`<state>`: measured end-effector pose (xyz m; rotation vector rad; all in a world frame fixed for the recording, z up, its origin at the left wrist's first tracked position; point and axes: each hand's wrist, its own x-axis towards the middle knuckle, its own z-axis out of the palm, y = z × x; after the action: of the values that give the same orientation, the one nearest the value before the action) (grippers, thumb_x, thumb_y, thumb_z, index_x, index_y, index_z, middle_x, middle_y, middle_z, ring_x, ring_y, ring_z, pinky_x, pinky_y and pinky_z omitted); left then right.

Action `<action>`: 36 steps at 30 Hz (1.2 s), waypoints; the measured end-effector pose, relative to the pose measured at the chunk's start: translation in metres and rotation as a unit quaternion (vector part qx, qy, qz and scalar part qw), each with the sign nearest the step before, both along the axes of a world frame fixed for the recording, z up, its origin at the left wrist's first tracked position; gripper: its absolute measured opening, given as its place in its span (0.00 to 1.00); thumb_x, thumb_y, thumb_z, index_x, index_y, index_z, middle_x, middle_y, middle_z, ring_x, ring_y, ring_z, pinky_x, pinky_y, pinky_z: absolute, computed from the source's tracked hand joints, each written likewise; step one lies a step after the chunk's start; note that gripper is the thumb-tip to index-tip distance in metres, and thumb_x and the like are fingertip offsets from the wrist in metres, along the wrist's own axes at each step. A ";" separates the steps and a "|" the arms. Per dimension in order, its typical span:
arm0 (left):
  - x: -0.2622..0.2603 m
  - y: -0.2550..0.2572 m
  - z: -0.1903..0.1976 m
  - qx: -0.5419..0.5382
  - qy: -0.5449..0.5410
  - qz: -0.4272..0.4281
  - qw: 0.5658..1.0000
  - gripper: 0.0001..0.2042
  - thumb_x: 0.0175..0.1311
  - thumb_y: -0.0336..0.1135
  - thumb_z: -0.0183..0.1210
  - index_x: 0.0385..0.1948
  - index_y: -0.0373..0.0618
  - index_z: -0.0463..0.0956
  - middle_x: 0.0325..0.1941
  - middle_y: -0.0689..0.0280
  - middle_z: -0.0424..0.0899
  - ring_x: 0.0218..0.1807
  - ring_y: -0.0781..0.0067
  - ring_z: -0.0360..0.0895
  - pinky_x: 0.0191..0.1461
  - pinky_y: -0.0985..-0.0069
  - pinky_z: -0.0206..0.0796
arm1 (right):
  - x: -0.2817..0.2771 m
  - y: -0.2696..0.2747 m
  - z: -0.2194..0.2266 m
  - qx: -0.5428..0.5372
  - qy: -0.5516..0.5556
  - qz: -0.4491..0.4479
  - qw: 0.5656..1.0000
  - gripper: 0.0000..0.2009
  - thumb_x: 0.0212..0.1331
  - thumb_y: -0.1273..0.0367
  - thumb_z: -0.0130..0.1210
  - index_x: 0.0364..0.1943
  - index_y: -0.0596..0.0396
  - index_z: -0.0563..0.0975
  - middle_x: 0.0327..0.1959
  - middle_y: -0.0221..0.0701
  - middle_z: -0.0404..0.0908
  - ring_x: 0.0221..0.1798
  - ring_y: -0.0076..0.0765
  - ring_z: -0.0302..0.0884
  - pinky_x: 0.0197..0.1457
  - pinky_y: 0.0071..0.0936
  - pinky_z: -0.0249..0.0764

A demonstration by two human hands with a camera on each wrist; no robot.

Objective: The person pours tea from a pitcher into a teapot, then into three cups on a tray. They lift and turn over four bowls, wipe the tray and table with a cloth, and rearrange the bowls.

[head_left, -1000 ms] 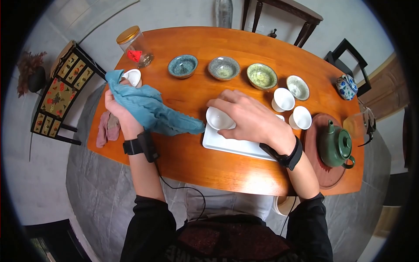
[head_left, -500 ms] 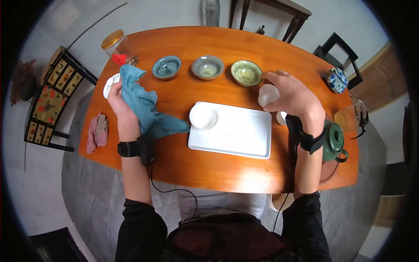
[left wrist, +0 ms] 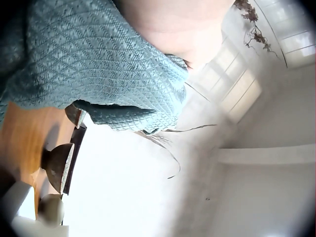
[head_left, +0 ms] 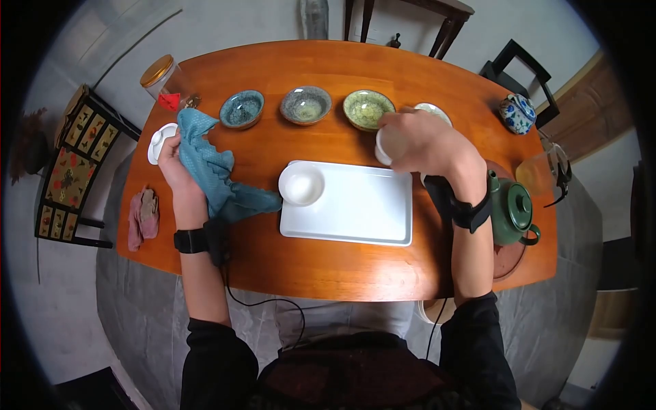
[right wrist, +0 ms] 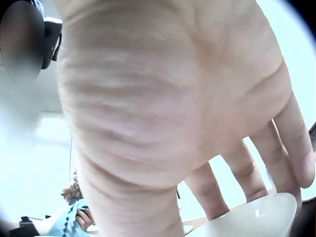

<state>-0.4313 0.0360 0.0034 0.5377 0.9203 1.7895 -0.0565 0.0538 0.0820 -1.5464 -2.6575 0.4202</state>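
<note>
My left hand [head_left: 179, 179], at the table's left side, holds a teal cloth [head_left: 208, 164] and a white lid [head_left: 160, 142] with a small knob. Folds of the cloth [left wrist: 108, 64] fill much of the left wrist view, and its tail reaches close to the tray. Right of centre, my right hand [head_left: 437, 147] grips a small white cup [head_left: 386, 148] past the tray's far right corner. In the right wrist view, fingertips curl over that cup's rim [right wrist: 252, 215]. A white bowl [head_left: 301, 184] stands on the left end of the white rectangular tray [head_left: 365, 212].
Glazed bowls line the far side: blue [head_left: 242, 109], grey [head_left: 305, 104] and yellow-green [head_left: 368, 109]. A green teapot [head_left: 512, 212] sits on a round wooden board [head_left: 511, 263] at right. A lidded jar [head_left: 164, 78], pink cloth [head_left: 142, 219] and blue-white pot [head_left: 517, 114] stand near the edges.
My right hand has let go of the white bowl on the tray, moved right, taken hold of a white cup and shifted slightly left with it. The left hand keeps the cloth and lid.
</note>
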 end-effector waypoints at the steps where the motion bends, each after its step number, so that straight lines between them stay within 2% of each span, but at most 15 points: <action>1: 0.003 0.000 0.002 -0.017 0.009 0.019 1.000 0.14 0.59 0.38 0.48 0.42 0.40 0.74 0.30 0.58 0.79 0.28 0.64 0.76 0.32 0.70 0.71 | -0.002 -0.002 0.000 0.010 0.053 0.045 0.998 0.20 0.39 0.71 0.62 0.42 0.57 0.79 0.41 0.45 0.82 0.46 0.52 0.79 0.49 0.41 0.75; 2: 0.000 0.001 0.000 -0.017 0.009 0.020 1.000 0.14 0.59 0.38 0.48 0.42 0.40 0.74 0.30 0.58 0.79 0.28 0.64 0.76 0.32 0.70 0.71 | -0.008 -0.003 -0.001 -0.008 0.057 0.084 0.995 0.29 0.34 0.70 0.67 0.49 0.57 0.77 0.45 0.45 0.80 0.47 0.55 0.78 0.54 0.39 0.74; 6: -0.002 0.004 -0.002 -0.009 -0.005 0.009 1.000 0.14 0.60 0.38 0.47 0.41 0.41 0.73 0.31 0.58 0.78 0.29 0.66 0.74 0.32 0.72 0.69 | -0.032 -0.022 0.004 -0.070 0.065 0.135 0.986 0.28 0.35 0.70 0.67 0.49 0.56 0.76 0.43 0.45 0.79 0.46 0.56 0.78 0.53 0.41 0.74; 10: -0.001 0.002 -0.001 0.000 -0.001 -0.015 1.000 0.14 0.60 0.38 0.46 0.41 0.41 0.73 0.31 0.58 0.78 0.29 0.66 0.74 0.32 0.72 0.68 | -0.045 -0.034 0.003 -0.093 0.036 0.151 0.983 0.25 0.37 0.70 0.67 0.47 0.56 0.76 0.40 0.44 0.78 0.44 0.55 0.78 0.48 0.42 0.74; 12: 0.005 0.001 0.002 -0.009 0.005 -0.001 1.000 0.14 0.60 0.38 0.46 0.41 0.41 0.73 0.31 0.58 0.78 0.29 0.66 0.74 0.32 0.72 0.68 | -0.048 -0.037 0.005 -0.099 0.027 0.147 0.984 0.25 0.37 0.70 0.67 0.47 0.56 0.76 0.40 0.44 0.78 0.44 0.55 0.78 0.48 0.42 0.74; 20: 0.005 0.000 0.002 -0.016 0.025 0.004 1.000 0.14 0.60 0.39 0.46 0.42 0.42 0.73 0.32 0.58 0.79 0.29 0.66 0.75 0.33 0.72 0.69 | -0.046 -0.039 0.006 -0.096 0.003 0.129 0.987 0.25 0.39 0.69 0.67 0.47 0.56 0.75 0.40 0.44 0.78 0.44 0.56 0.78 0.47 0.43 0.74; 26: 0.005 0.000 0.002 -0.013 0.017 -0.004 1.000 0.14 0.61 0.39 0.46 0.42 0.42 0.74 0.32 0.57 0.80 0.30 0.65 0.76 0.34 0.71 0.70 | -0.033 -0.031 0.008 -0.113 0.050 0.164 0.979 0.27 0.40 0.67 0.68 0.50 0.56 0.75 0.44 0.46 0.79 0.47 0.56 0.77 0.50 0.40 0.74; 29: 0.003 0.001 0.001 -0.019 0.010 -0.010 1.000 0.14 0.61 0.39 0.46 0.41 0.41 0.74 0.32 0.57 0.80 0.29 0.65 0.76 0.34 0.70 0.70 | -0.011 -0.030 0.028 -0.048 0.066 0.075 0.994 0.34 0.41 0.65 0.70 0.58 0.58 0.72 0.51 0.49 0.79 0.53 0.57 0.75 0.57 0.40 0.71; 31: 0.005 0.002 0.002 -0.029 0.009 0.005 1.000 0.15 0.61 0.40 0.47 0.41 0.41 0.75 0.31 0.57 0.80 0.29 0.64 0.76 0.34 0.70 0.70 | 0.009 -0.025 0.026 -0.016 0.039 0.015 0.999 0.34 0.40 0.65 0.70 0.57 0.59 0.73 0.52 0.49 0.78 0.55 0.54 0.75 0.59 0.39 0.71; 32: 0.005 0.002 0.003 -0.028 0.009 0.004 1.000 0.15 0.61 0.40 0.47 0.41 0.41 0.75 0.31 0.57 0.80 0.29 0.64 0.76 0.34 0.70 0.70 | 0.017 -0.026 0.025 -0.015 0.039 0.014 0.999 0.34 0.40 0.65 0.70 0.57 0.59 0.73 0.52 0.49 0.78 0.55 0.54 0.75 0.59 0.39 0.71; 34: 0.006 0.004 0.001 -0.028 -0.002 0.015 1.000 0.15 0.60 0.40 0.48 0.39 0.40 0.75 0.31 0.58 0.80 0.28 0.64 0.76 0.33 0.70 0.70 | 0.032 -0.031 0.022 -0.042 0.013 -0.102 0.994 0.35 0.38 0.65 0.69 0.57 0.58 0.73 0.52 0.48 0.78 0.56 0.52 0.74 0.60 0.38 0.71; 35: 0.005 0.005 -0.001 -0.026 -0.005 0.015 1.000 0.15 0.60 0.40 0.48 0.39 0.40 0.75 0.31 0.58 0.80 0.28 0.64 0.76 0.33 0.70 0.70 | 0.039 -0.034 0.017 -0.040 0.010 -0.102 0.994 0.35 0.38 0.65 0.69 0.57 0.58 0.73 0.52 0.48 0.78 0.56 0.52 0.74 0.60 0.38 0.71; 36: 0.001 0.005 -0.003 -0.020 -0.003 -0.002 1.000 0.16 0.59 0.40 0.48 0.44 0.41 0.74 0.32 0.58 0.80 0.31 0.63 0.76 0.36 0.69 0.71 | 0.045 -0.038 0.009 -0.016 0.004 -0.102 0.995 0.32 0.39 0.66 0.68 0.55 0.57 0.74 0.50 0.48 0.78 0.54 0.54 0.75 0.58 0.38 0.72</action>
<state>-0.4301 0.0405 0.0007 0.5085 0.9490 1.7634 -0.0111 0.0158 0.0910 -1.7992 -2.4639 0.4574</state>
